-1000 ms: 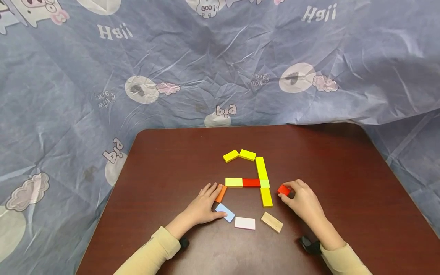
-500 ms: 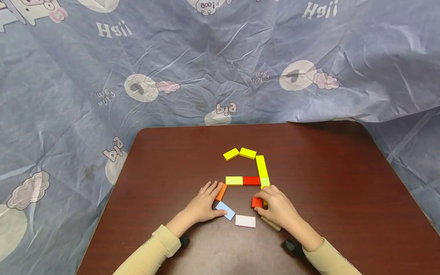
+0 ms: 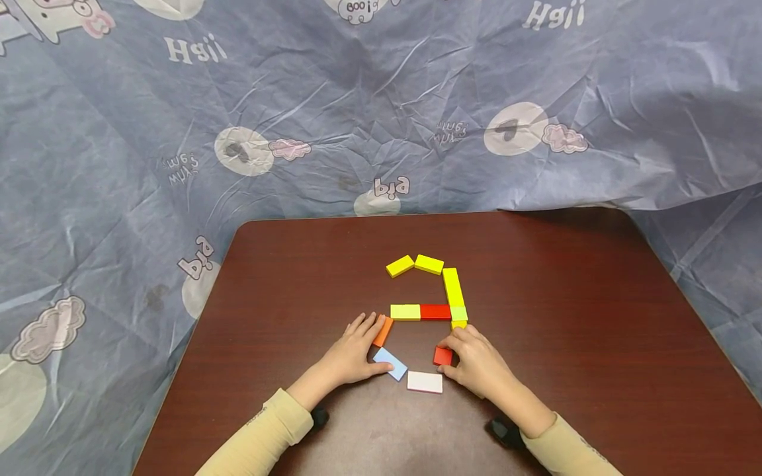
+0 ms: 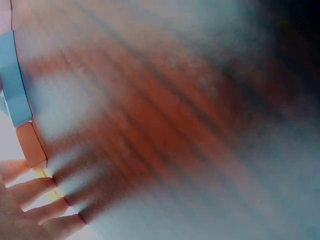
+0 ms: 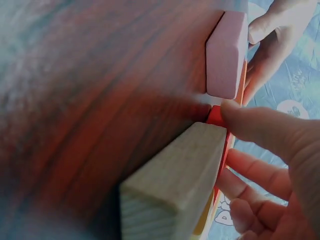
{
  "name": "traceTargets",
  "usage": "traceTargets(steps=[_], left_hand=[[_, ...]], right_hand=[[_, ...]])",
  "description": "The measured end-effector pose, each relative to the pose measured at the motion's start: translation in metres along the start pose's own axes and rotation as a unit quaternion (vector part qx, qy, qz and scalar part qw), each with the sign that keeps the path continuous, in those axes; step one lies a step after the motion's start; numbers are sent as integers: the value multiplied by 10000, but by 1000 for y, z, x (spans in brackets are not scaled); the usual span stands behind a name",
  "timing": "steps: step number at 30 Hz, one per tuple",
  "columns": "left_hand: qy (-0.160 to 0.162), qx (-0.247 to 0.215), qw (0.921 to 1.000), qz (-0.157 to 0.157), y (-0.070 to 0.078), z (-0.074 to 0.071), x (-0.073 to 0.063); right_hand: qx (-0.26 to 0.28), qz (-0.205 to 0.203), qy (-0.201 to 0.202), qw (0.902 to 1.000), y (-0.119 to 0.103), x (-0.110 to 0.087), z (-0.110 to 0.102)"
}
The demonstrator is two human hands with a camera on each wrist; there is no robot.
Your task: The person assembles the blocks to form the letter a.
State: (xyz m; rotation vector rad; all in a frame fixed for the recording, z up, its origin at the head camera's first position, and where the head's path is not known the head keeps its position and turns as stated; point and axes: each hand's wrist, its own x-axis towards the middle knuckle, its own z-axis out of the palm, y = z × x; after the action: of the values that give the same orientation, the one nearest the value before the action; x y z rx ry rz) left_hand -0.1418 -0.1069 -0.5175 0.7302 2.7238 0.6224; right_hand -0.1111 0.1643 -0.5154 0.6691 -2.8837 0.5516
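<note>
My right hand (image 3: 479, 363) pinches a small red block (image 3: 442, 356) between thumb and fingers, low over the table or on it. Under that hand the plain wooden block is hidden in the head view; the right wrist view shows this wooden block (image 5: 172, 172) close up. Spread out on the table, my left hand (image 3: 351, 354) has its fingertips at an orange block (image 3: 383, 330) and its thumb on a light blue block (image 3: 388, 362). A whitish block (image 3: 424, 382) lies between the hands, just left of the right thumb.
Yellow blocks (image 3: 429, 264) curve along the far side and run down the right. A pale yellow block (image 3: 405, 313) and a red block (image 3: 435, 313) form a crossbar. The brown table (image 3: 297, 277) ends at a blue patterned cloth (image 3: 357, 99).
My right hand has carried the red block left and nearer to me, from the right of the yellow column to its inner side, covering the wooden block. My left hand has stayed put.
</note>
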Motion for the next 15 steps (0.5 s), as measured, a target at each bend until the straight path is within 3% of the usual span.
traceTargets(steps=[9, 15], left_hand=[[24, 34, 10000, -4, -1, 1, 1], [6, 24, 10000, -15, 0, 1, 1]], right_hand=[[820, -312, -448, 9951, 7, 4, -3], [861, -312, -348, 9952, 11, 3, -1]])
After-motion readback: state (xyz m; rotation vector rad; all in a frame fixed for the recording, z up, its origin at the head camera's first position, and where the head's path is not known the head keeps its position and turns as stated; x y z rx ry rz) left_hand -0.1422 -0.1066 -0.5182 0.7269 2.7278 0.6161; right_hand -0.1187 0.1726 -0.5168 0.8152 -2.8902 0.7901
